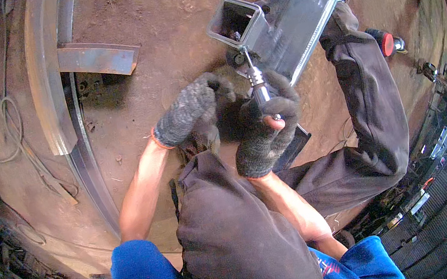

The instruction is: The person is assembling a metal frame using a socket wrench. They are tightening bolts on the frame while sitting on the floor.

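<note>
A dark grey knit glove covers each of my hands. My right hand [270,116] is wrapped around a slim metal die grinder [259,86], with a bare fingertip showing through the glove. The grinder's thin shank points away from me to the near edge of an open square steel tube end [234,12]; contact cannot be made out. This tube end joins a long grey welded steel beam [299,24]. My left hand [193,106] is closed, left of the grinder and apart from the tube, above my shoe. What its curled fingers hold, if anything, is hidden.
Long rusty steel sections [49,80] lie at the left, with a short flat steel piece [95,58] against them. Cables [11,123] curl at the far left. A red-faced round tool [388,45] lies right of my bent leg [368,96]. Clutter lines the right side.
</note>
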`<action>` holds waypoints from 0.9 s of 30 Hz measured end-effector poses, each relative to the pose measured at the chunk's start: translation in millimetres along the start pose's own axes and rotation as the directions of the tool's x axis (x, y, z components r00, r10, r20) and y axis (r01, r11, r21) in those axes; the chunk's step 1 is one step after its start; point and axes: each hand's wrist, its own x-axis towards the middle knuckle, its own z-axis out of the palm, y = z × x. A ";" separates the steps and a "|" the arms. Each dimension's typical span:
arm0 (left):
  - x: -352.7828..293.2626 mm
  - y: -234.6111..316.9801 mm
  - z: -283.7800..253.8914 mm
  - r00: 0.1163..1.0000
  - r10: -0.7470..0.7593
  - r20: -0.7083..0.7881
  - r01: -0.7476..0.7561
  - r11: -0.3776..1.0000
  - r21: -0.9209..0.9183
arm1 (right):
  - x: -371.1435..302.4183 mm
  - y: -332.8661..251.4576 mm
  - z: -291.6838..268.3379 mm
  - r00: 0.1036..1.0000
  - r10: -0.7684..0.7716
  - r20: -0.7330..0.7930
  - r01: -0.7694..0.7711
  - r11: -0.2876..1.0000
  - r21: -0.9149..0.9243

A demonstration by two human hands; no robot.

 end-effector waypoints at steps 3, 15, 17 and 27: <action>9.2 19.8 13.6 0.982 -0.150 0.114 0.173 0.958 -0.230 | 0.8 -5.6 -25.5 0.995 0.018 0.097 0.009 0.963 -0.269; 25.3 16.2 32.5 0.981 0.195 0.006 -0.195 0.980 -0.026 | 60.5 -67.4 -44.4 0.644 0.558 0.523 0.287 0.458 -0.842; 26.2 28.0 27.7 0.983 0.178 0.032 -0.177 0.983 -0.038 | 67.2 -62.5 -40.4 0.628 0.572 0.527 0.347 0.400 -0.848; 18.8 30.5 5.1 0.988 -0.059 0.145 0.113 0.910 -0.399 | 46.5 -31.4 -37.3 0.064 0.827 0.558 -0.964 -0.093 0.249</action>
